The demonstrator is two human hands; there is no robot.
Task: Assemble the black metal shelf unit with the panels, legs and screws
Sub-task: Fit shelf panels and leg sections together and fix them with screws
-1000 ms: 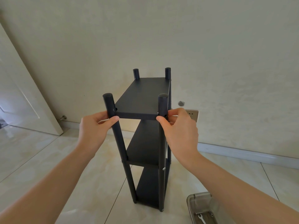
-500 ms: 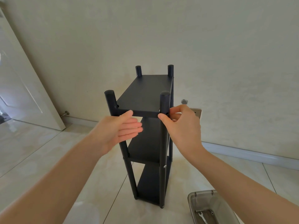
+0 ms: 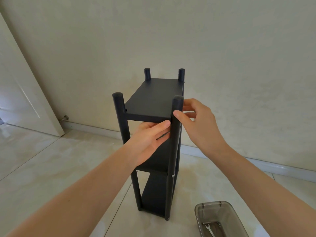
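Black shelf unit (image 3: pixel 154 106) stands upright on the tiled floor (image 3: pixel 51 168), near the wall (image 3: pixel 222 57); three panels fixed btwn four legs, leg tops poking above the top panel (image 3: pixel 153 98). Right hand (image 3: pixel 196 124) pinches the front-right leg (image 3: pixel 176 134) at top-panel height, thumb on the near side, fingers curled behind it. Left hand (image 3: pixel 148 141) is flat w/ straight fingers, grasping nothing, fingertips reaching under the top panel's front edge beside that same leg. Screw head (image 3: pixel 173 176) shows at the middle panel. Lower right: clear plastic container (image 3: pixel 215 209) on the floor w/ a small wrench (image 3: pixel 209 228) inside (other bits too small to tell). White door (image 3: pixel 22 93) at left.
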